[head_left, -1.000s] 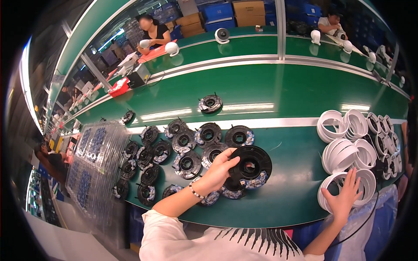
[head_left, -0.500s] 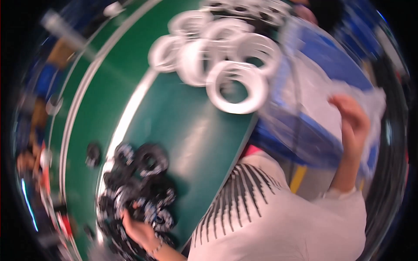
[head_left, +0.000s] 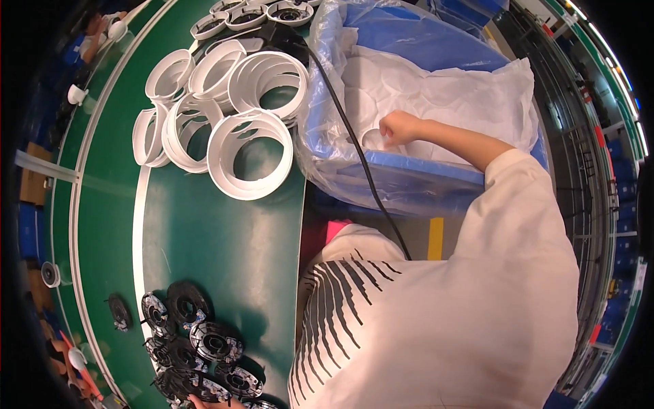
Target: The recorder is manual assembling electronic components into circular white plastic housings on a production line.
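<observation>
My right hand (head_left: 400, 128) reaches into a blue bin (head_left: 436, 58) lined with clear plastic, its fingers bent and pinched at the rim of a white ring (head_left: 372, 140). Round outlines show through a white sheet (head_left: 443, 99) in that bin. Low at the picture's edge, my left hand (head_left: 204, 403) is partly cut off. Its visible fingers close at the edge of a black round part (head_left: 211, 390) with small circuit boards, in a pile of similar parts (head_left: 184, 354); the rest of its grip is hidden.
Several white ring housings (head_left: 250, 153) stand clustered on the green table (head_left: 218, 232). Beyond them lie white rings with dark insides (head_left: 289, 12). A black cable (head_left: 361, 153) hangs across the bin's near side. Another person (head_left: 95, 41) is at the far left.
The view has swung, so the bin sits nearer the middle. My right hand has gone from raised above the bin's side to down inside it. My left hand stays at the black parts.
</observation>
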